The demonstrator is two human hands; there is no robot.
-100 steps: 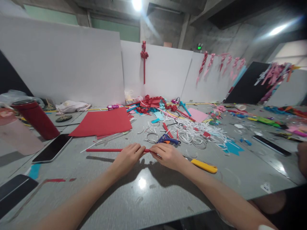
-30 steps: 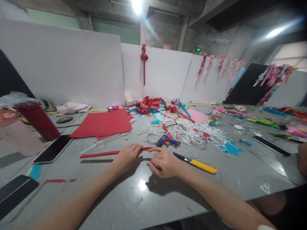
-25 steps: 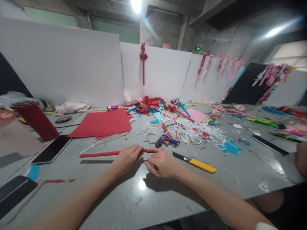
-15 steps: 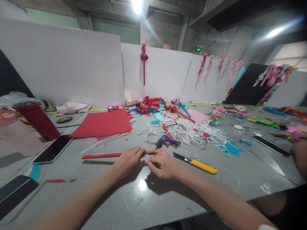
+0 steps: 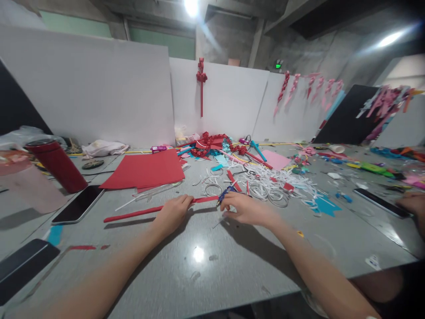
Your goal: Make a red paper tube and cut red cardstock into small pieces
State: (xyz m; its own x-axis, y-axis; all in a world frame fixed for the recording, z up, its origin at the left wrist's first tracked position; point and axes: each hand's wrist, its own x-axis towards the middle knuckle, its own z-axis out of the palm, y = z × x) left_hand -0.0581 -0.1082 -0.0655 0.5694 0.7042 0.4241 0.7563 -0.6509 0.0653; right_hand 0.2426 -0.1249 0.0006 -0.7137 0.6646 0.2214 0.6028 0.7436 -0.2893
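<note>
My left hand (image 5: 175,213) is closed on a long, thin red paper strip (image 5: 133,214). The strip's rolled, stick-like part extends left of the hand, just above the table, and a flatter length runs out to the right. My right hand (image 5: 247,208) is over the blue glue gun (image 5: 226,192), its fingers bent and apart and hiding the gun's rear. The glue gun lies on the table with its nozzle by the strip's right end. Below the right forearm, only a yellow tip of the utility knife (image 5: 300,234) shows.
Red paper sheets (image 5: 142,170) lie at the back left, near a red tumbler (image 5: 58,166) and a phone (image 5: 79,204). White paper scraps (image 5: 265,177) spread behind the glue gun. At the right edge another person's hand (image 5: 413,206) rests near a phone (image 5: 381,203).
My right hand has let go of the strip and moved right, over the glue gun. My left hand has shifted slightly left and up with the strip. The right forearm now covers most of the knife.
</note>
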